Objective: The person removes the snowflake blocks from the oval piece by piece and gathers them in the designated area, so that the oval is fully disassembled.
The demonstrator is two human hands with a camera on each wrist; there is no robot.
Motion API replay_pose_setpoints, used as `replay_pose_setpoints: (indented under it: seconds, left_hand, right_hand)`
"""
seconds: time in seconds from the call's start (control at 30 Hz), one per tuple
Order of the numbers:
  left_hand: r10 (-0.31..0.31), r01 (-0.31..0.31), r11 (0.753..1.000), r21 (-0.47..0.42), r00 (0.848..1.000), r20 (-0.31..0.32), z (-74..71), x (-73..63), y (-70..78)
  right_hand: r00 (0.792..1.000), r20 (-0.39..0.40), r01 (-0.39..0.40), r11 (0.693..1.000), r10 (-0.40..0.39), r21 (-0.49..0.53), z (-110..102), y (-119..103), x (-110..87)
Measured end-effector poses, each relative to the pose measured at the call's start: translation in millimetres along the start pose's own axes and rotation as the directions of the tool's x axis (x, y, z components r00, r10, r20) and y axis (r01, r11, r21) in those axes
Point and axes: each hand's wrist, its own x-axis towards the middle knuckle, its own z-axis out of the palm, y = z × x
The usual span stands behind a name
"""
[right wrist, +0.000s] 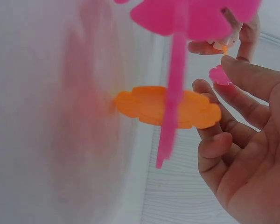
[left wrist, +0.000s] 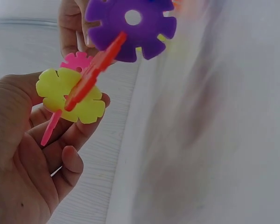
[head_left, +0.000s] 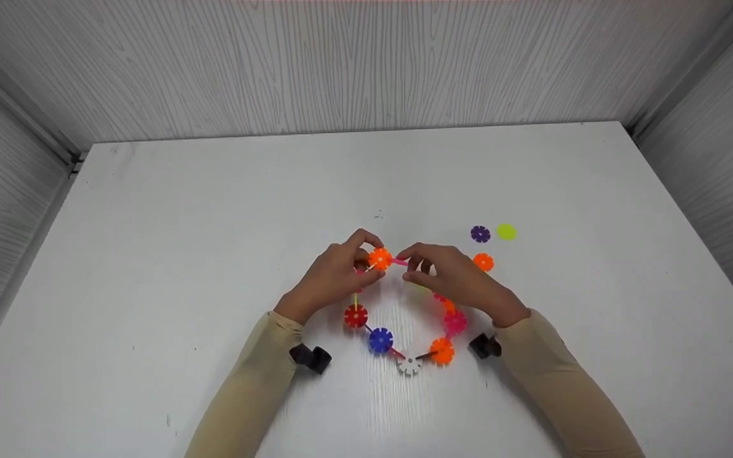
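A chain of notched plastic snowflake discs hangs in a loop below both hands, with a red disc (head_left: 356, 316), a blue disc (head_left: 380, 341) and a white disc (head_left: 410, 364) along its near side. My left hand (head_left: 335, 273) pinches an orange disc (head_left: 380, 259) at the loop's far end. From the right, my right hand (head_left: 452, 273) pinches a pink disc (head_left: 399, 261) seen edge-on, which meets that orange one. The pink disc (right wrist: 219, 74) also shows at the fingertips in the right wrist view. A yellow disc (left wrist: 56, 84) and a purple disc (left wrist: 130, 28) stand out close in the left wrist view.
Loose on the white table (head_left: 182, 222) lie a purple disc (head_left: 480, 234), a yellow-green disc (head_left: 506, 231) and an orange disc (head_left: 483, 261), beyond and beside the right hand. Grey wood-grain panels (head_left: 354, 70) rise at the back and sides.
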Motion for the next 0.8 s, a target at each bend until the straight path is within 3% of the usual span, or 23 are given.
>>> replay_pose_setpoints:
  seconds: [0.3, 0.47, 0.63, 0.8]
  left_hand:
    - [0.073, -0.072, 0.997, -0.041, 0.997, 0.012, 3.3, 0.1, 0.0]
    - [0.068, -0.068, 0.997, -0.042, 0.998, 0.011, 3.7, -0.8, 1.5]
    - [0.091, -0.09, 0.995, 0.04, 0.996, -0.02, 4.9, -1.8, 3.8]
    - [0.105, -0.096, 0.984, 0.151, 0.993, -0.051, 5.6, -2.4, 6.7]
  right_hand:
    - [0.996, -0.073, 0.057, 0.998, -0.058, -0.012, 3.2, 1.8, 0.5]
    - [0.991, -0.11, 0.075, 0.997, -0.077, -0.027, 2.6, 0.5, -0.4]
    - [0.987, -0.141, 0.075, 0.996, -0.08, -0.041, 3.2, 0.7, -0.4]
    - [0.982, -0.164, 0.068, 0.989, -0.089, -0.131, 3.2, -2.5, -1.4]
